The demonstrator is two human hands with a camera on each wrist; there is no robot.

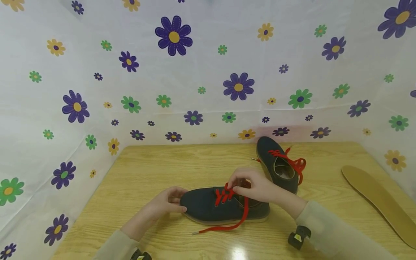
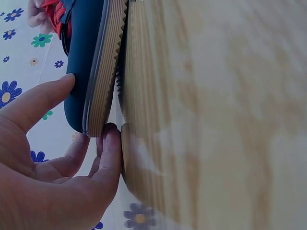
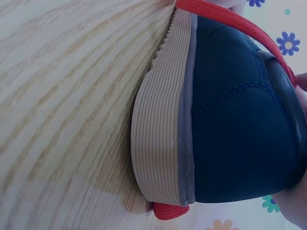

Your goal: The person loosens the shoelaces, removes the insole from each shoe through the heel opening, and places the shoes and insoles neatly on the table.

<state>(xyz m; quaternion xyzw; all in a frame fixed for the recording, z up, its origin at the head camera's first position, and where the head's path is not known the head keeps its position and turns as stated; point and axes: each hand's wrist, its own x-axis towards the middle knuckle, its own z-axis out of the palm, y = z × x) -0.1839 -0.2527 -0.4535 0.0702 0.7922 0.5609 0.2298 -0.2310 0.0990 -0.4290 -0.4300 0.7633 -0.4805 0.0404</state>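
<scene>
While my left hand (image 1: 159, 206) grips toe of navy shoe (image 1: 199, 204), lower centre of head frame, my right hand (image 1: 255, 184) pinches red lace (image 1: 225, 228); left-wrist view shows serrated sole edge (image 2: 109, 62), indistinct in head view.

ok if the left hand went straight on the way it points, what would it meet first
The near shoe, at its toe. The left hand points straight at it, and in the left wrist view the thumb appears to touch it, so there seems to be little or no gap.
</scene>
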